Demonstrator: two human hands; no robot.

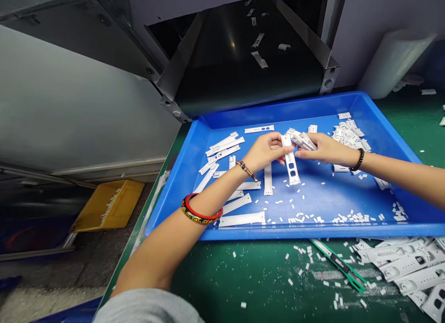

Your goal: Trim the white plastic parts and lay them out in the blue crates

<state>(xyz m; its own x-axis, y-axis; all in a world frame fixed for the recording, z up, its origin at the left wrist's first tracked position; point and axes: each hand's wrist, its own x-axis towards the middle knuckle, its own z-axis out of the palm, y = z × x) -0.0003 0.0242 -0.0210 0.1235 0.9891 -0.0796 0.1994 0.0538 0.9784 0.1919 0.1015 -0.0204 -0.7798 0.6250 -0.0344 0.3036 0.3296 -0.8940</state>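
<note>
Over the blue tray point(257, 231), my left hand point(266, 150) pinches a long white plastic strip point(291, 164) that has two dark square holes near its lower end. My right hand point(318, 148) is closed around several white pieces point(301, 139), just right of the strip. The two hands are close together, fingertips nearly meeting. Long white strips point(239, 204) lie in the tray's left part. A pile of small white parts point(349, 134) sits at its right, partly behind my right wrist, and tiny white bits are scattered along the front.
Behind the tray, a dark conveyor belt point(243, 77) carries a few white pieces. On the green table point(215, 276) lie a green cutter point(340, 263) and a stack of white parts point(410, 267) at the right. A yellow bin point(127, 205) stands lower left, a plastic roll point(392, 63) back right.
</note>
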